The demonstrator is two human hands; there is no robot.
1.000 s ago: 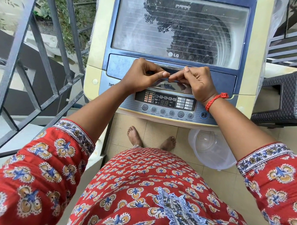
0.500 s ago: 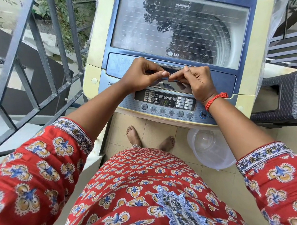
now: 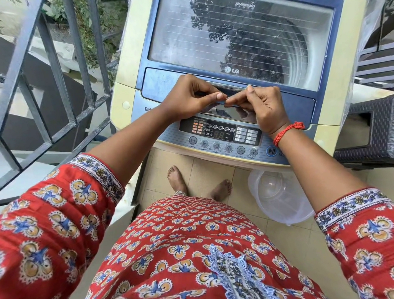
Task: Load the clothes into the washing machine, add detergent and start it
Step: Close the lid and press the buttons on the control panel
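While both the left hand (image 3: pixel 190 97) and right hand (image 3: pixel 260 107) pinch its front handle (image 3: pixel 225 96), the blue-and-cream washing machine's (image 3: pixel 128 50) closed glass lid (image 3: pixel 231 34) runs lengthwise toward 12 o'clock.

Washing machine (image 3: pixel 128 50) straight ahead, lid (image 3: pixel 240 34) down on top, control panel (image 3: pixel 222 137) along its near edge. Both hands, left hand (image 3: pixel 189 97) and right hand (image 3: pixel 262 105), sit side by side at the lid's front lip. Railing (image 3: pixel 52 65) to the left, chair (image 3: pixel 375 128) to the right, tub (image 3: pixel 279 197) on the floor below the panel.

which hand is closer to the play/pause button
Right. The right hand grips the lid handle just above the play/pause button; the left hand grips it further to the button's left.
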